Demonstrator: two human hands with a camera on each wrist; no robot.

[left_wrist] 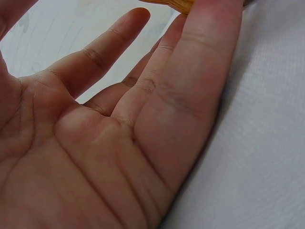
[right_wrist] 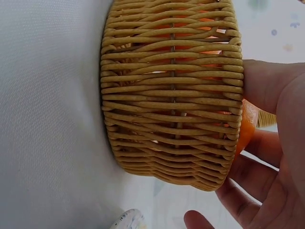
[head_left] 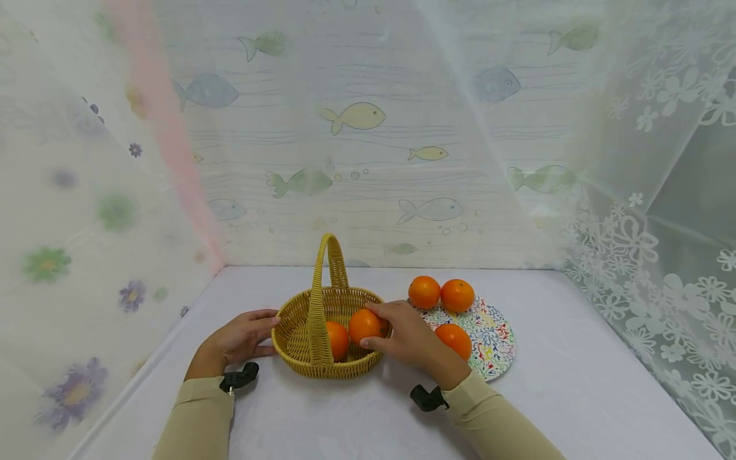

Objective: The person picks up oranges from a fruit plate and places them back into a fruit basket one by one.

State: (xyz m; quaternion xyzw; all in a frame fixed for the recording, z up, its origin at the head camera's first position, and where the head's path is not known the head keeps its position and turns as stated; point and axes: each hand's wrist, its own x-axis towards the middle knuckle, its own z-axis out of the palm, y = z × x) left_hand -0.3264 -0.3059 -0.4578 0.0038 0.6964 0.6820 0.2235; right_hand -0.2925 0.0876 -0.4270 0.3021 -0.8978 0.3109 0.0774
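A yellow wicker basket [head_left: 296,358] with a tall arched handle stands on the table. My left hand [head_left: 246,337] rests against its left side, fingers fairly straight; in the left wrist view a fingertip meets the wicker. Inside the basket's right half, my right hand [head_left: 405,332] grips an orange [head_left: 363,326], thumb in front and fingers over the back. Beside it in the basket sits a second orange [head_left: 338,340], partly covered by the handle. In the right wrist view the right hand [right_wrist: 281,143] reaches over the rim, with the basket wall [right_wrist: 171,95] hiding most of the fruit.
Right of the basket lies a round plate [head_left: 497,338] with a colourful pattern. Three oranges are on it: one at the back left [head_left: 424,292], one beside that [head_left: 457,296], and one nearer [head_left: 457,340], partly behind the right hand. Printed curtains enclose the white table [head_left: 575,370].
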